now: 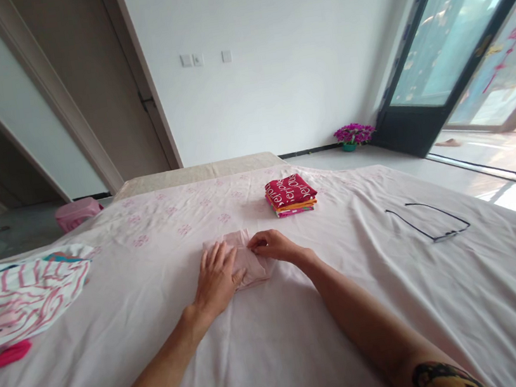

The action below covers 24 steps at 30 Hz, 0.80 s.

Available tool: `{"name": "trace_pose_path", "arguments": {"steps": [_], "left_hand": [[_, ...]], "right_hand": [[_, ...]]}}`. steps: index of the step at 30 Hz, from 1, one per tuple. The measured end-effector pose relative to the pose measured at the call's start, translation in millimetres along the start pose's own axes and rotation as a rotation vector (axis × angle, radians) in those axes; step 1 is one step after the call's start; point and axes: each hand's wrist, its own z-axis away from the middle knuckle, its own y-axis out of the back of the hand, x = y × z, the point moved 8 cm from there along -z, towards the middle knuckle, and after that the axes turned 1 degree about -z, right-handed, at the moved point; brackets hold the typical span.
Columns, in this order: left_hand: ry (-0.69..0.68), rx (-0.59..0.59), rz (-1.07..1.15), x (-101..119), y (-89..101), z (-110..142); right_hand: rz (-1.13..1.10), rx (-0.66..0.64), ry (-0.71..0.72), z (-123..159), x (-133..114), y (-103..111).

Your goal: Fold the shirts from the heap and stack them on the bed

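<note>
A pale pink piece of folded cloth (pixel 251 265) lies on the light pink sheet in front of me; its exact kind I cannot make out. My left hand (pixel 216 275) rests flat on its left part, fingers stretched out. At the upper right of the cloth, my right hand (pixel 272 244) pinches an edge between thumb and fingers. Just beyond, to the right, sits a neat stack of folded cloths (pixel 291 195), the top one red with white lettering, with orange and patterned layers below.
A loose heap of striped clothes (pixel 27 296) lies at the left. Eyeglasses (pixel 435 223) rest on the sheet (pixel 386 355) at the right. Past the bed stand a pink stool (pixel 78 212), a pot of purple flowers (pixel 354 134) and a glass door (pixel 432 34).
</note>
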Motion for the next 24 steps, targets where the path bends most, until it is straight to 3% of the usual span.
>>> {"name": "trace_pose_path", "arguments": {"steps": [4, 8, 17, 24], "left_hand": [[-0.034, 0.056, 0.1, 26, 24.9, 1], [0.019, -0.002, 0.119, 41, 25.1, 2], [0.112, 0.043, 0.233, 24, 19.3, 3], [0.219, 0.025, 0.215, 16, 17.3, -1]], "right_hand": [[-0.129, -0.09, -0.012, 3, -2, -1], [-0.159, -0.122, -0.033, 6, -6, 1], [-0.039, -0.301, 0.031, 12, -34, -6], [0.144, -0.353, 0.054, 14, -37, -10]]}}
